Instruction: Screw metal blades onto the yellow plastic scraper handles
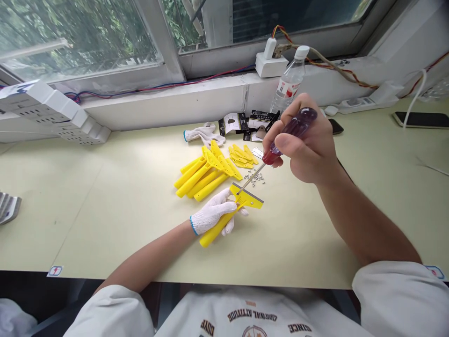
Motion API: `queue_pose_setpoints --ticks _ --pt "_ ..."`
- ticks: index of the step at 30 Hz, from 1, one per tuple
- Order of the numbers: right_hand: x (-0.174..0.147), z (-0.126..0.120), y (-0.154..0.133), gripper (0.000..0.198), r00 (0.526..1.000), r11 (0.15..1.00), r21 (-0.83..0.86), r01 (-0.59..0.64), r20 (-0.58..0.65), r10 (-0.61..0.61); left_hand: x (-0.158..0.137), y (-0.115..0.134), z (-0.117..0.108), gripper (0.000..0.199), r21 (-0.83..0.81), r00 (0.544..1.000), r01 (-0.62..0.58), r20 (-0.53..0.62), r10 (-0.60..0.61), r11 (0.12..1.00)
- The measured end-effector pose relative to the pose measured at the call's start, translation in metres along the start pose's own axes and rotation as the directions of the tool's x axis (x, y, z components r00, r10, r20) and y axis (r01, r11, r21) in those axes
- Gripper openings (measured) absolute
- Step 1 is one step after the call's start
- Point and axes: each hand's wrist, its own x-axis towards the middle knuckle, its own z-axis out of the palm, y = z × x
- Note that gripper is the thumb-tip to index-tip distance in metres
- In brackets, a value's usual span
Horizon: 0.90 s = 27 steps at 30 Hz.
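My left hand point(214, 211), in a white knit glove with a blue cuff, is closed round the handle of a yellow scraper point(214, 232). The scraper's wide head carries a dark blade strip, with a screw showing near its right end. Bare and raised, my right hand point(308, 145) grips a screwdriver point(296, 125) by its purple and red handle. Its shaft slants down to the left, and the tip meets the scraper head near the left screw spot. Small screws point(255, 178) lie scattered just beyond the head.
Several yellow scraper handles point(203, 175) are piled beyond my left hand, beside small yellow plates point(242, 156). Behind them are a white glove point(205, 134) and black packets point(233, 124). A water bottle point(288, 86) stands by the sill; phones point(421, 119) lie right.
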Motion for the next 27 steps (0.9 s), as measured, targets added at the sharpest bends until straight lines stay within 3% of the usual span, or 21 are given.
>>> queue_pose_setpoints --ticks 5,9,15,21,27 --pt "0.0033 0.0017 0.0070 0.042 0.993 0.991 0.054 0.119 0.013 -0.120 -0.0002 -0.0004 -0.0008 0.055 0.002 1.000 0.003 0.010 -0.003 1.000" --pt "0.0023 0.0017 0.0051 0.040 0.992 0.992 0.016 0.123 0.013 -0.124 0.0003 -0.0022 -0.0022 0.057 0.000 1.000 -0.005 0.020 0.005 1.000" --pt "0.0017 -0.0006 0.0022 0.051 0.986 0.990 -0.072 0.120 0.121 -0.111 0.0010 -0.0034 -0.0039 0.060 -0.007 0.999 0.003 0.034 -0.002 1.000" --pt "0.0009 -0.0005 0.0033 0.043 0.994 0.989 -0.104 0.108 0.030 -0.105 0.0016 -0.0033 -0.0039 0.055 -0.002 0.999 0.002 0.035 -0.002 1.000" --pt "-0.0041 -0.0046 -0.0026 0.040 0.977 0.967 -0.163 0.194 0.126 -0.174 0.0010 -0.0013 -0.0027 0.045 0.004 0.999 0.029 0.024 -0.029 1.000"
